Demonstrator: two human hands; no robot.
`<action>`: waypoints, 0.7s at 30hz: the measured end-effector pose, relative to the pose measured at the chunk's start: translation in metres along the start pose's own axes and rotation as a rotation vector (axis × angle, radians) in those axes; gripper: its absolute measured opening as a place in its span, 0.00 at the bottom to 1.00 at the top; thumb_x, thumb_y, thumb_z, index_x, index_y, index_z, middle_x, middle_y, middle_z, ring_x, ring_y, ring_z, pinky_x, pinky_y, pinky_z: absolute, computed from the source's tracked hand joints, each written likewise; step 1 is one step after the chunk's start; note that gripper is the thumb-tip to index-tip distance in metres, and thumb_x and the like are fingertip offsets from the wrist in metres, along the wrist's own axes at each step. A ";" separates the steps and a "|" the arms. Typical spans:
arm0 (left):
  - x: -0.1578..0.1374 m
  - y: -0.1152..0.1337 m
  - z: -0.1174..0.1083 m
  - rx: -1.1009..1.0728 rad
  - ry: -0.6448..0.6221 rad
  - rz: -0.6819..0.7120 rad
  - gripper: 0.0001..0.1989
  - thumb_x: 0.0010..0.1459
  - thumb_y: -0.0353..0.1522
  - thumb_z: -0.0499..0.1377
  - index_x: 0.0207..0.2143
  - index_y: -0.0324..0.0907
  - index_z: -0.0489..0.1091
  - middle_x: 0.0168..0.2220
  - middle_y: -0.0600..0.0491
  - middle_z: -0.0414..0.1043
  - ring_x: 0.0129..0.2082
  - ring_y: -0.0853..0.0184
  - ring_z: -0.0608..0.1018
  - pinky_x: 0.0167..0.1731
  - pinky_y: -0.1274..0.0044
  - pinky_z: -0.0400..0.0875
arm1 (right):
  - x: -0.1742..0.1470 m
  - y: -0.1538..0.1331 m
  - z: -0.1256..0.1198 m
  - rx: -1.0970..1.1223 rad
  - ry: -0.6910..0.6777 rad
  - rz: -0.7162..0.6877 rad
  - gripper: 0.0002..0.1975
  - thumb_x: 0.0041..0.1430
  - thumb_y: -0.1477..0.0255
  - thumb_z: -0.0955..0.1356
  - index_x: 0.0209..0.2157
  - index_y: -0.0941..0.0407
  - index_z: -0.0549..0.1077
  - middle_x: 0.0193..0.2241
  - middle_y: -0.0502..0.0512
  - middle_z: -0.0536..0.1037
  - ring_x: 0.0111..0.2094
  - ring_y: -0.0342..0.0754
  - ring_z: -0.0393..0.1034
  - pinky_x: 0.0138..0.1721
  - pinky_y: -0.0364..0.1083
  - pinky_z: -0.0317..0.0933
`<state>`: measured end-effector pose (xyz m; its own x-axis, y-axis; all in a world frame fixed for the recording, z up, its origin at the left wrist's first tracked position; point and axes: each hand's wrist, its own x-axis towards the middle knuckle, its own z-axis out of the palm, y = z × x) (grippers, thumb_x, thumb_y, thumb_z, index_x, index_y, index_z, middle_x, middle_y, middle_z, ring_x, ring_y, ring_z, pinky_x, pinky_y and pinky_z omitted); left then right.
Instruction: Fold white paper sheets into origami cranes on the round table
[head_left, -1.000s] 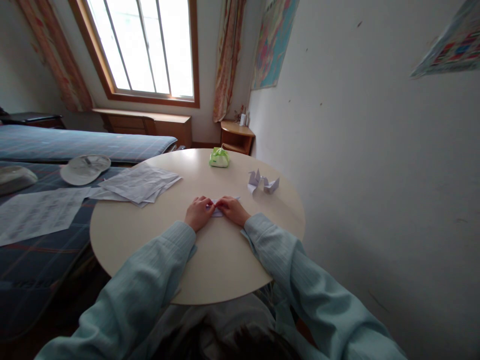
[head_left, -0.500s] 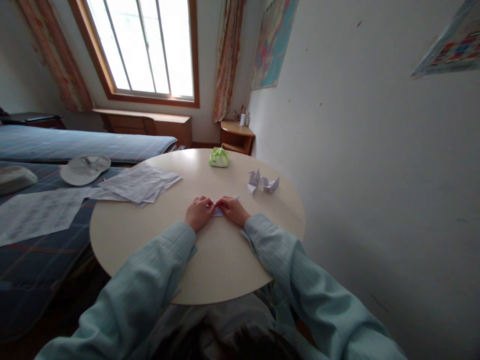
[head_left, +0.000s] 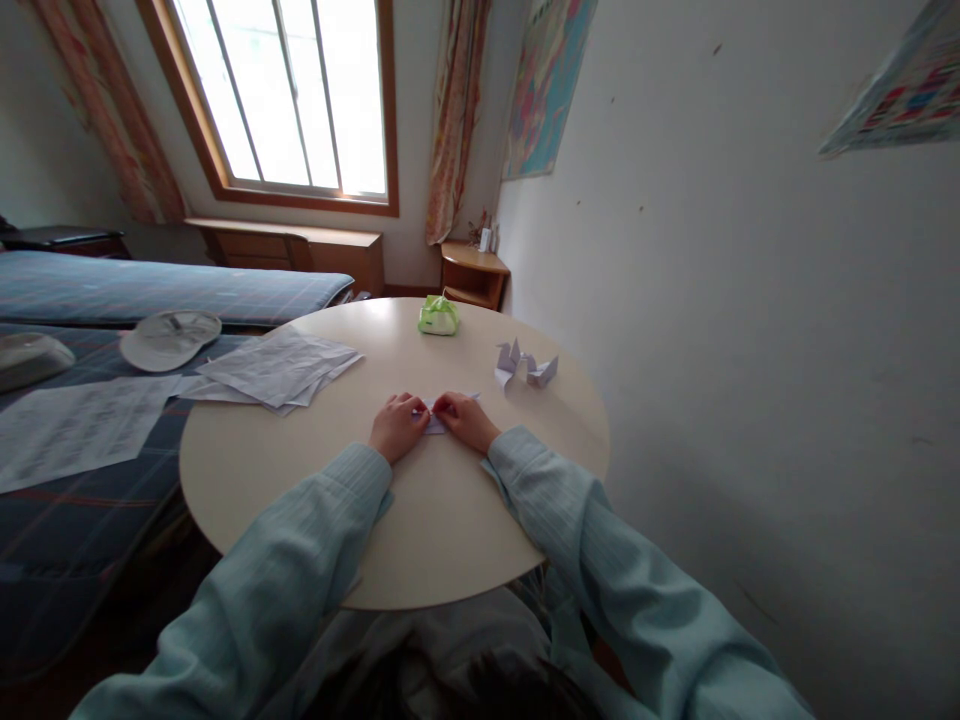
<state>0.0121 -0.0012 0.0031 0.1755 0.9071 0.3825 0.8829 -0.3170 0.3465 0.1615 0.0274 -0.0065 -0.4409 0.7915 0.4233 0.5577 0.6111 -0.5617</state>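
Observation:
A small folded piece of white paper (head_left: pixel 435 427) lies on the round table (head_left: pixel 435 530), mostly covered by my fingers. My left hand (head_left: pixel 400 427) is closed at its left side, thumb and fingertips pinching the paper. From the right, my right hand (head_left: pixel 466 422) pinches it too, its fingertips close to the left ones. One thin paper tip shows beyond the right hand. Beyond that hand, to the right, stand folded paper figures (head_left: pixel 525 366), white and bird-like. The exact folds under my fingers are hidden.
A green tissue pack (head_left: pixel 439 316) sits near the table's far edge. Loose paper sheets (head_left: pixel 277 368) overlap the left edge. A printed sheet (head_left: pixel 82 425) and a pale cap (head_left: pixel 171 339) lie on the bed (head_left: pixel 75 540) to the left. A wall (head_left: pixel 720 350) rises on the right.
My right fingertips have shifted very slightly on the paper, a little apart from the left ones. Otherwise the hands and the things on the table stay in place.

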 end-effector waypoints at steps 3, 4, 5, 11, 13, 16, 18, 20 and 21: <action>0.000 -0.001 0.001 -0.014 0.008 0.001 0.11 0.52 0.36 0.50 0.27 0.42 0.69 0.33 0.50 0.69 0.37 0.65 0.69 0.38 0.75 0.64 | 0.000 0.000 0.000 -0.011 0.006 -0.004 0.03 0.48 0.79 0.64 0.26 0.59 0.69 0.25 0.51 0.72 0.28 0.41 0.63 0.33 0.41 0.57; -0.001 -0.001 0.001 -0.018 0.011 0.005 0.11 0.51 0.36 0.50 0.28 0.42 0.69 0.33 0.50 0.69 0.37 0.65 0.69 0.38 0.75 0.64 | 0.000 0.001 0.000 -0.012 0.008 -0.006 0.04 0.48 0.79 0.64 0.26 0.59 0.69 0.25 0.51 0.72 0.28 0.41 0.63 0.33 0.41 0.57; -0.001 -0.001 0.002 -0.022 0.014 0.009 0.11 0.51 0.37 0.50 0.28 0.42 0.69 0.33 0.51 0.69 0.37 0.65 0.69 0.38 0.75 0.64 | 0.000 0.001 0.000 -0.012 0.008 -0.008 0.04 0.48 0.79 0.64 0.26 0.59 0.69 0.25 0.51 0.72 0.29 0.41 0.63 0.33 0.41 0.57; -0.002 -0.001 0.002 -0.016 0.011 0.032 0.09 0.48 0.37 0.53 0.29 0.43 0.69 0.34 0.51 0.68 0.38 0.64 0.68 0.39 0.75 0.64 | 0.000 0.001 -0.001 -0.018 0.006 -0.012 0.04 0.48 0.79 0.64 0.26 0.59 0.70 0.25 0.51 0.71 0.29 0.41 0.63 0.34 0.41 0.57; -0.002 -0.001 0.002 -0.012 0.003 0.035 0.09 0.48 0.37 0.53 0.30 0.43 0.69 0.34 0.51 0.68 0.38 0.64 0.68 0.39 0.74 0.64 | -0.001 0.000 -0.001 -0.025 0.010 -0.017 0.04 0.48 0.80 0.64 0.26 0.59 0.71 0.25 0.51 0.71 0.29 0.41 0.63 0.35 0.41 0.57; -0.001 -0.002 0.003 -0.007 0.002 0.031 0.09 0.48 0.36 0.53 0.30 0.43 0.69 0.34 0.50 0.68 0.38 0.64 0.68 0.39 0.74 0.64 | -0.001 -0.002 -0.003 -0.013 0.009 -0.034 0.05 0.47 0.79 0.65 0.25 0.58 0.72 0.27 0.52 0.71 0.31 0.41 0.64 0.36 0.41 0.57; -0.001 -0.002 0.003 -0.009 0.007 0.031 0.09 0.48 0.36 0.53 0.30 0.43 0.69 0.34 0.50 0.68 0.38 0.64 0.68 0.39 0.74 0.64 | -0.002 -0.003 -0.003 -0.004 0.011 -0.039 0.05 0.47 0.79 0.65 0.26 0.58 0.73 0.28 0.52 0.71 0.32 0.41 0.65 0.37 0.41 0.58; -0.001 -0.002 0.003 -0.015 0.007 0.029 0.09 0.49 0.36 0.52 0.30 0.42 0.69 0.34 0.50 0.68 0.38 0.64 0.68 0.40 0.74 0.64 | -0.002 -0.003 -0.003 -0.008 0.011 -0.038 0.05 0.46 0.79 0.66 0.26 0.58 0.73 0.28 0.52 0.72 0.32 0.42 0.65 0.37 0.41 0.58; -0.001 -0.002 0.003 -0.018 0.006 0.027 0.09 0.49 0.35 0.52 0.30 0.42 0.69 0.34 0.50 0.68 0.38 0.64 0.68 0.40 0.74 0.64 | -0.002 -0.003 -0.003 -0.013 0.010 -0.037 0.05 0.46 0.78 0.66 0.27 0.58 0.74 0.28 0.52 0.72 0.33 0.42 0.65 0.38 0.42 0.58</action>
<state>0.0117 -0.0004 -0.0008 0.1964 0.8965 0.3971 0.8697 -0.3463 0.3517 0.1630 0.0244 -0.0036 -0.4543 0.7681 0.4513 0.5502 0.6403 -0.5359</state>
